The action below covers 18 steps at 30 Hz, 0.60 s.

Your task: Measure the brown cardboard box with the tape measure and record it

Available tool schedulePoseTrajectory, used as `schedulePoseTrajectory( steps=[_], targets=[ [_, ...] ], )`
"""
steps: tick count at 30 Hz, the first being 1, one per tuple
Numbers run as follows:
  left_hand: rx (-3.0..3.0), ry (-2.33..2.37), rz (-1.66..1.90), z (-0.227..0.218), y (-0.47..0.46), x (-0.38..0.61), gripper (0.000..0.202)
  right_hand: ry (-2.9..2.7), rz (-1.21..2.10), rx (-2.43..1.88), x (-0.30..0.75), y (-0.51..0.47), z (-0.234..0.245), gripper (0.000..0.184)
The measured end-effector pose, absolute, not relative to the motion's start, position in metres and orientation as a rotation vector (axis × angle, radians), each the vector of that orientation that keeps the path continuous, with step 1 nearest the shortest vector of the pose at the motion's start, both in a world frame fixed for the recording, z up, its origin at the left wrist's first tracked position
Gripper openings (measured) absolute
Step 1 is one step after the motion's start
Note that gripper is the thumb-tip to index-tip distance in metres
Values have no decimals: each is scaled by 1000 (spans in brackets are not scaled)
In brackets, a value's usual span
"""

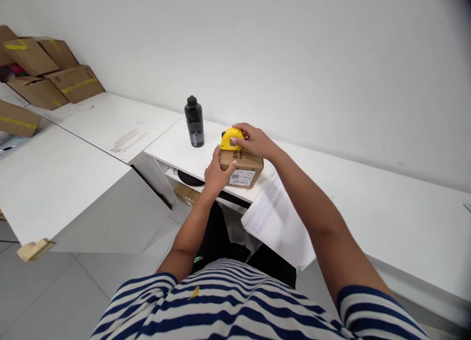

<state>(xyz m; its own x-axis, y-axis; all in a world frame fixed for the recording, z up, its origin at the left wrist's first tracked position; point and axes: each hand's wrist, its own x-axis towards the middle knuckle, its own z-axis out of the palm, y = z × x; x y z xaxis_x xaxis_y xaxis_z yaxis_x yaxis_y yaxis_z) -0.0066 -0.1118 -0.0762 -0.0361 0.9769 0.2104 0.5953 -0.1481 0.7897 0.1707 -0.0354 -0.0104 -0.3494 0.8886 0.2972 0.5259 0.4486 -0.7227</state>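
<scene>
A small cardboard box with a white printed label on its front stands on the white table. My right hand is closed around a yellow tape measure, which is at the top of the box; whether it touches the box I cannot tell. My left hand grips the box's left front corner, thumb on the front edge and fingers along the side. Any pulled-out blade of the tape is hidden from view.
A black bottle stands behind and left of the box. Printed white sheets hang over the table's front edge. Several cardboard boxes are piled at the far left, and another box lies below the tabletop.
</scene>
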Motion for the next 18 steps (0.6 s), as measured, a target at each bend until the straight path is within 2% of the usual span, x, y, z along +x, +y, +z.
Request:
schedulePoseTrajectory(
  steps=[6, 11, 15, 18],
  targets=[
    [1762, 1592, 1019, -75, -112, -13, 93, -2125, 556, -1148, 165, -47, -13, 59],
    [1763, 1615, 974, -71, -113, -14, 90, -2211, 493, -1234, 163, -57, -8, 60],
    [1754, 1654, 959, -71, -112, -13, 87, -2275, 401, -1362, 156, -61, -8, 70],
    [1762, 1650, 988, -72, -111, -12, 86, -2284, 377, -1365, 156, -60, -9, 66]
  ],
)
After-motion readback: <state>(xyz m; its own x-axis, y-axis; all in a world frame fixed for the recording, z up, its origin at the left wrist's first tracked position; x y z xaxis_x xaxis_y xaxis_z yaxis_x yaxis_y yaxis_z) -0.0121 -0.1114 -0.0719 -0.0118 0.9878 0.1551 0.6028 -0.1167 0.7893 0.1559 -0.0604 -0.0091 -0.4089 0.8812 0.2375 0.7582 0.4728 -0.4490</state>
